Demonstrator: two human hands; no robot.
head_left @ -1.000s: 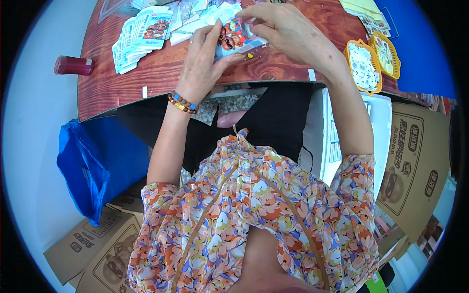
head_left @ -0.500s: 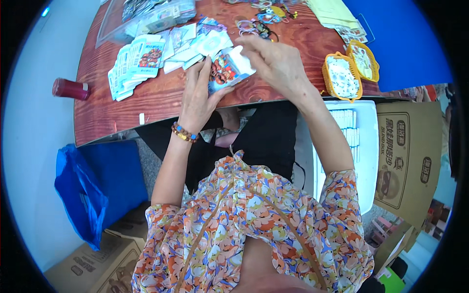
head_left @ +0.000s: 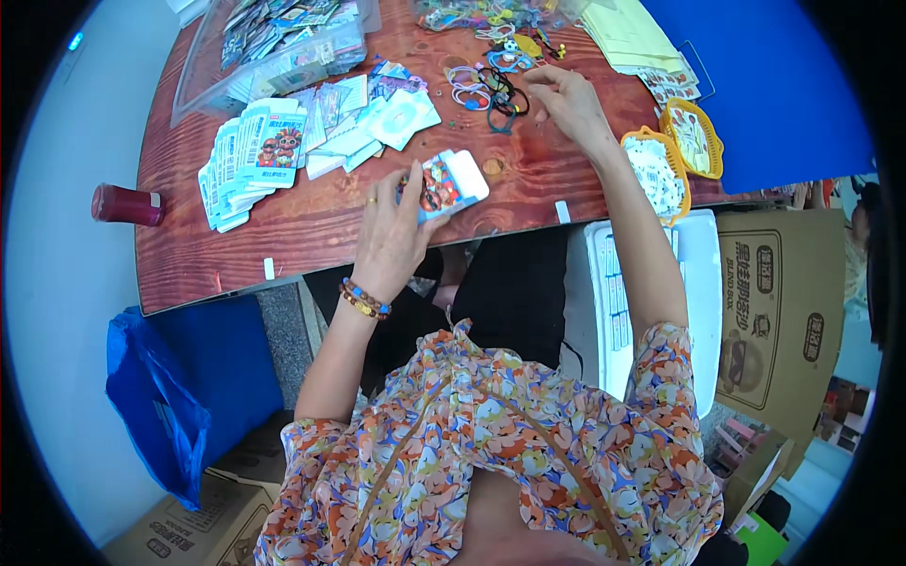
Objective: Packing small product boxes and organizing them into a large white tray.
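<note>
My left hand (head_left: 389, 231) is closed round a small printed carton (head_left: 442, 189) with cartoon figures. The carton's white flap end points to the right, above the near part of the table. To the right and farther off, my right hand (head_left: 574, 111) hovers at the edge of a cluster of coloured elastic bands (head_left: 505, 99). Its fingers are slightly bent and apart, and I see nothing between them. Left of the carton lie a fanned stack of flat printed cartons (head_left: 274, 141) and a loose heap of cards and white papers (head_left: 354, 137).
A clear plastic bin of packets (head_left: 293, 66) stands far left on the wooden table (head_left: 330, 222). A red cylinder (head_left: 127, 205) is at its left edge. Yellow baskets (head_left: 694, 141) sit at the right, near yellow paper bags (head_left: 632, 38). A white tub (head_left: 698, 311) stands below.
My right hand has left the carton's flap and moved right toward the elastic bands. My left hand still holds the carton, now lower in view. The whole view has shifted slightly.
</note>
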